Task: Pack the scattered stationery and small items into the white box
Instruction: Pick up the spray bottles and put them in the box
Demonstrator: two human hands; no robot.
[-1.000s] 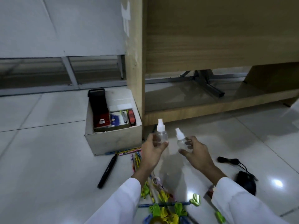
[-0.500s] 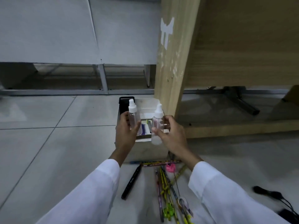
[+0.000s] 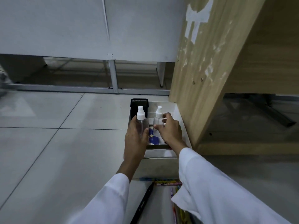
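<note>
The wooden desk panel (image 3: 202, 75) is standing just to the right of the white box (image 3: 181, 125), touching or nearly touching its right wall; the box is sitting on the tiled floor (image 3: 48, 143).

Over the box, 2 clear spray bottles are being held upright. The left hand (image 3: 135, 139) is grasping the taller bottle (image 3: 141, 122) over the box's left part, in front of the black mesh holder (image 3: 139, 102); the right hand (image 3: 169, 128) is pinching the shorter bottle (image 3: 157, 118) over the middle.

Risks: a bottle is likely tipping if released upright onto the uneven contents; the right sleeve (image 3: 210, 183) is hanging over the colored pencils (image 3: 168, 181) in front of the box and may be dragging them; the black marker (image 3: 144, 202) is lying beside them, not yet packed.
</note>
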